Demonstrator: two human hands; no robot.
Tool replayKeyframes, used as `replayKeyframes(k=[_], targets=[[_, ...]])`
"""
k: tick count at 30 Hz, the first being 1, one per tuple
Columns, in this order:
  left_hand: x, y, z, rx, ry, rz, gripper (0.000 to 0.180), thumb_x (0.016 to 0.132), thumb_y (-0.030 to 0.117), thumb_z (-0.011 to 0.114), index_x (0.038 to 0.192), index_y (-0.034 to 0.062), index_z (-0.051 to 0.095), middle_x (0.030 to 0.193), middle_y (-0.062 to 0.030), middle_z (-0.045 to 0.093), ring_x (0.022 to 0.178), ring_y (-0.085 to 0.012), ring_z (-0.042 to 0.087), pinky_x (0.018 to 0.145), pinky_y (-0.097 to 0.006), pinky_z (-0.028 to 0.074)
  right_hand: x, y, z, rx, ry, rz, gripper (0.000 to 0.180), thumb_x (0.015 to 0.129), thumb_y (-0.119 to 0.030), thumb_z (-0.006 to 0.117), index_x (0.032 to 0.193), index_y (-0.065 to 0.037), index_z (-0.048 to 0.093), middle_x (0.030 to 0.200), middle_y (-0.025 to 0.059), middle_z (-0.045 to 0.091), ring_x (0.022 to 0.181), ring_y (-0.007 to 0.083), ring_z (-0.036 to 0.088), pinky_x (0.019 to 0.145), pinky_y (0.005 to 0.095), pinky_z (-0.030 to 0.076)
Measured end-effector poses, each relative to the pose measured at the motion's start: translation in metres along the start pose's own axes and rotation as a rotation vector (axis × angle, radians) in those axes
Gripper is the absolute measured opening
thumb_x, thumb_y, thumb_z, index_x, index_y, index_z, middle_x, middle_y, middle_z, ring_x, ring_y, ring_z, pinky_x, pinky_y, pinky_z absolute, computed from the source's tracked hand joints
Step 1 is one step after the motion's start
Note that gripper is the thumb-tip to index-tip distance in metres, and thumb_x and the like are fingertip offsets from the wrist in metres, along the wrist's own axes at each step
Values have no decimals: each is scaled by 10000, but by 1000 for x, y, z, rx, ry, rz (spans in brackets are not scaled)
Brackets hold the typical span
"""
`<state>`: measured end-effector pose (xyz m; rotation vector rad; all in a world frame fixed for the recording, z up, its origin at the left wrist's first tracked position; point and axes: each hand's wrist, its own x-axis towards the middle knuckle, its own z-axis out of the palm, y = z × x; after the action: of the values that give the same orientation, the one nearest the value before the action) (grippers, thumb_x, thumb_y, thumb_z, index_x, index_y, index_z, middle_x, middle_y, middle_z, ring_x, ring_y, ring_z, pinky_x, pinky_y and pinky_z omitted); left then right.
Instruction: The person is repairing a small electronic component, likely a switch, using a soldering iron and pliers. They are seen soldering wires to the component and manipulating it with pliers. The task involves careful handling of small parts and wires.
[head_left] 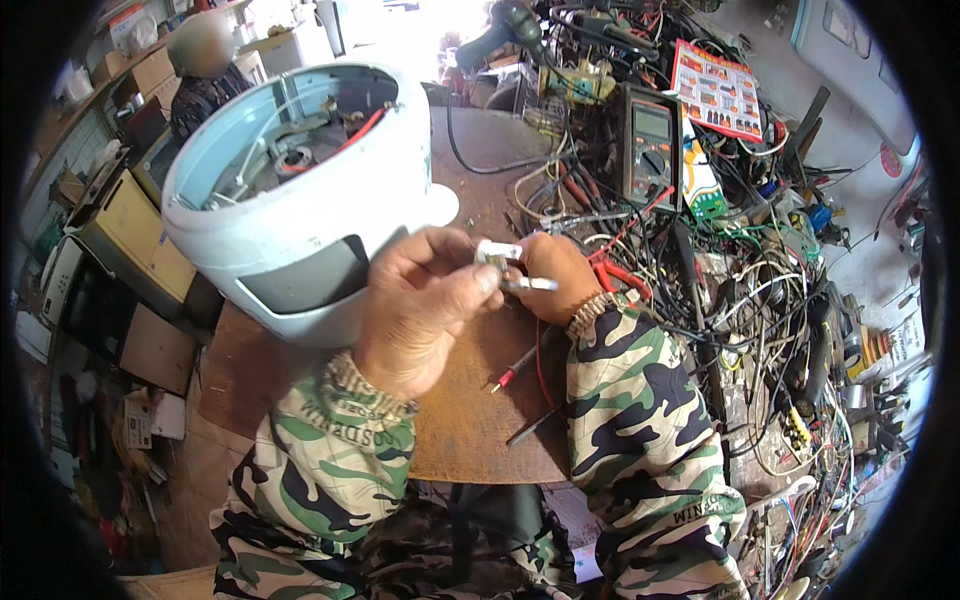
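Observation:
My left hand (418, 305) pinches a small white part with a metal-looking middle (497, 253) between thumb and fingers; its exact kind cannot be made out. Close against it, my right hand (562, 272) has its fingers curled at the same part, and a thin pale piece (532, 284) sticks out below them. What the right fingertips grip is partly hidden. To the left stands a tilted white and light-blue round appliance housing (300, 235), open at the top, with wires and fittings inside. A red test probe (507, 378) lies on the brown table (480, 440) beneath my hands.
A multimeter (650, 150) stands at the back right among tangled cables, tools and loose parts. Red-handled pliers (615, 275) lie beside my right wrist. A heat gun-like tool (505, 35) rests at the back. Another person (205, 75) is at the far left, near a yellowish cabinet (130, 235).

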<state>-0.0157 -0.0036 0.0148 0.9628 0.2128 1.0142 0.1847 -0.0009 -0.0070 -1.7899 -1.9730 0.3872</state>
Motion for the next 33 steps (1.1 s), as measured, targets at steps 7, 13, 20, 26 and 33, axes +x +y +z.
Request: replayKeyframes(k=[7, 13, 20, 26, 33], targets=[[-4, 9, -18, -211, -5, -113, 172, 904, 27, 672, 1057, 89, 625, 1048, -77, 665, 970, -192, 658, 779, -238, 586, 10, -19, 14, -45, -23, -69, 148, 762, -186, 666, 837, -66, 709, 823, 200, 696, 833, 393, 680, 764, 485, 541], [12, -6, -22, -280, -131, -205, 163, 910, 37, 671, 1047, 107, 618, 1064, -53, 594, 983, -171, 619, 776, -219, 579, -5, -3, 12, -96, 68, -59, 153, 723, -147, 696, 828, -40, 667, 828, 184, 668, 862, 394, 651, 758, 482, 513], [7, 1, -30, -236, -115, -213, 144, 913, 41, 672, 1035, 93, 616, 1030, -49, 586, 956, -154, 605, 770, -219, 572, -3, -16, 23, -102, 126, -201, 114, 750, -107, 657, 822, -18, 650, 860, 208, 666, 863, 398, 666, 769, 474, 538], [12, -6, -25, -199, -142, -213, 137, 922, 58, 664, 1045, 93, 615, 1045, -58, 601, 957, -164, 622, 767, -226, 567, -8, -3, 9, 167, 237, -133, 135, 718, -62, 699, 826, -3, 643, 850, 215, 692, 852, 404, 674, 744, 463, 535], [10, -7, -23, -106, -83, -181, 150, 920, 58, 663, 1062, 70, 614, 1019, -61, 666, 919, -160, 658, 755, -252, 554, -34, -15, -39, 1258, 108, -247, 285, 879, 47, 694, 1138, 53, 577, 795, 28, 647, 688, 101, 626, 608, 244, 520]])
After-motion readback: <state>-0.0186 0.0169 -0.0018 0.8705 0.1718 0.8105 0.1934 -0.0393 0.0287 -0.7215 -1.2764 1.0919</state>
